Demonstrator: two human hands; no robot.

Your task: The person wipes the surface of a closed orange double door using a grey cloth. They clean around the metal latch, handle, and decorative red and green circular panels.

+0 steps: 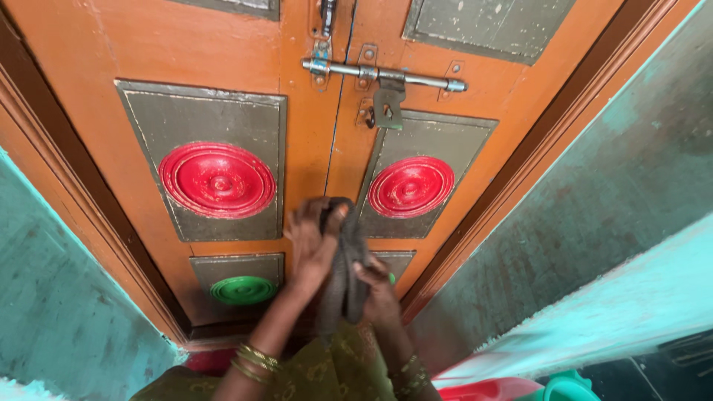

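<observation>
Both hands, left hand (312,245) and right hand (379,289), grip a dark cloth (345,275).

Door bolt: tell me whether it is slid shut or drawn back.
Shut. The metal bolt spans the seam between both orange door leaves, its tip past the right-hand bracket.

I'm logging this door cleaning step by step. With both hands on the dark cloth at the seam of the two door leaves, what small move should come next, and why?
Probably press the dark cloth flat against the orange door and wipe. The left hand holds its top near the seam, the right hand grips it lower down, and it hangs bunched rather than spread.
</observation>
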